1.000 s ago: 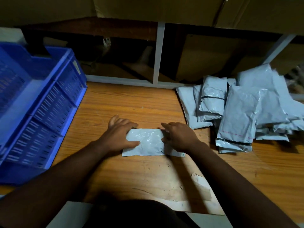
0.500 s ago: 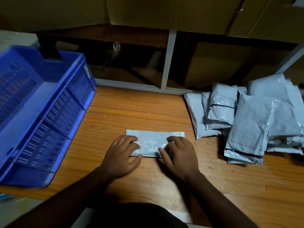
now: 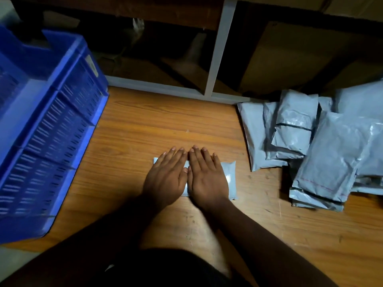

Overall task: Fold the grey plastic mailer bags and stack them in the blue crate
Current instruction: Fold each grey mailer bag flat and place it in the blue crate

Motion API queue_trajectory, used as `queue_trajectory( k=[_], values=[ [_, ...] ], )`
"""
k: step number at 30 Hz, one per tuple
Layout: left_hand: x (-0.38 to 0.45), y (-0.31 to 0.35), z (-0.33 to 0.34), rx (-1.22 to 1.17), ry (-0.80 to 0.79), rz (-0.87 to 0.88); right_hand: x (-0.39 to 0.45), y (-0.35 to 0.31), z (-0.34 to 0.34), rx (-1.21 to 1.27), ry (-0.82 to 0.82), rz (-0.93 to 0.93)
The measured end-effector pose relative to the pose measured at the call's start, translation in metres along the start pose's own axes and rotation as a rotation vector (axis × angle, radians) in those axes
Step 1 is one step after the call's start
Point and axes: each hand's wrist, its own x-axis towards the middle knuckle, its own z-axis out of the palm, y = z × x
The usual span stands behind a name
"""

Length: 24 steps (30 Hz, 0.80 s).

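Both hands lie flat and side by side on one folded grey bag (image 3: 229,179) in the middle of the wooden table (image 3: 157,125): the left hand (image 3: 166,179) and the right hand (image 3: 205,179) have their fingers straight and close together, palms down, pressing the plastic rather than gripping it. Only the bag's right end and a sliver at its left corner show past the hands. To my eye this bag is folded and being flattened, so it looks nearly ready to go; what is left for it is the lift across into the blue crate (image 3: 51,125), which stands to the left of the bag with bare wood between. What shows of the crate's inside holds no bags, though part of it runs out of view (so I would not swear it holds nothing). To the right of the bag, well apart from it, a loose pile of grey bags (image 3: 323,146) overlaps itself, and that suggests most of the job remains. The way left from the bag to the crate's slatted wall looks open; behind the bag the table ends at a white frame rail (image 3: 176,89).
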Motion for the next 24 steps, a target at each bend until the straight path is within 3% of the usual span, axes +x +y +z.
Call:
queue_trajectory(
  k=[13,18,24],
  values=[
    [-0.002,-0.004,0.008,-0.003,0.089,0.054,0.005,0.001,0.0,0.026,-0.062,-0.019],
    [0.005,-0.006,0.002,0.143,-0.013,0.063,0.003,0.025,-0.018,0.169,-0.043,-0.022],
    [0.012,0.002,0.001,0.078,-0.07,0.123,-0.01,0.042,-0.012,0.041,-0.01,0.042]
  ],
)
